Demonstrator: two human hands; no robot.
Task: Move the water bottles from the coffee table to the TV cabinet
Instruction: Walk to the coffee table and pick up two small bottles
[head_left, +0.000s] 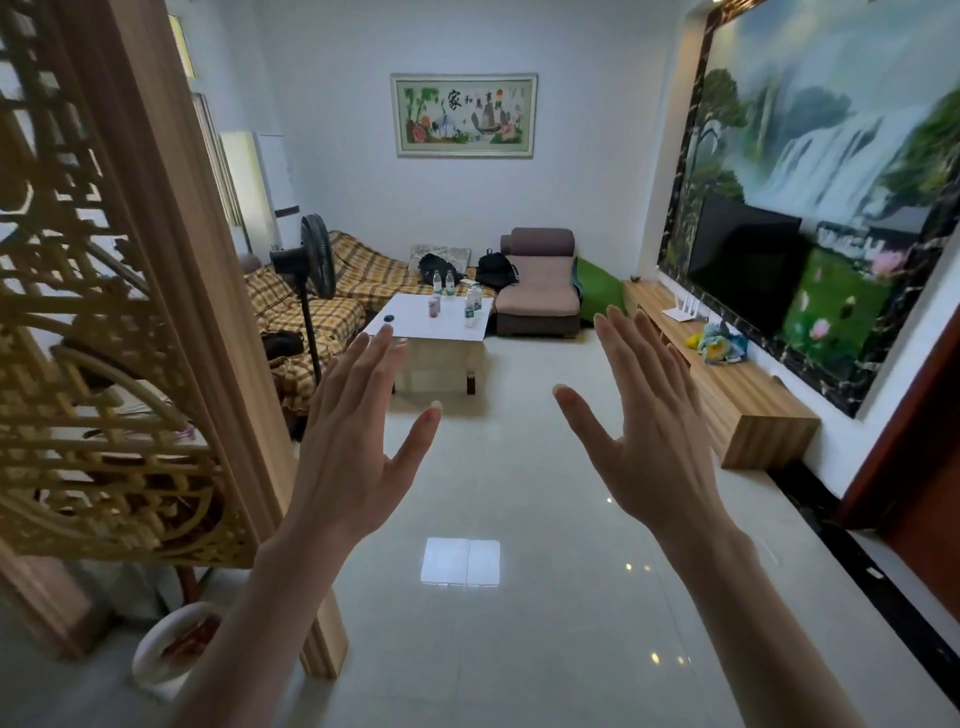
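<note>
From the head view, the left hand (358, 441) and right hand (644, 421) were up in the air, fingers straight and spread, holding nothing. The water bottles (470, 304) stood far off on the coffee table (410, 325). Nothing was moved yet, I think. Next, walk over and grab one for the TV cabinet (748, 400) on the right.

Both bare forearms reach forward and up from the bottom of the view, converging slightly toward the middle. The left hand (353, 441) is raised with its back to the camera, fingers straight and close together, thumb spread out to the right. The right hand (649, 436) mirrors it at about the same height, fingers straight, thumb spread to the left. The hands are apart and neither holds anything
</note>
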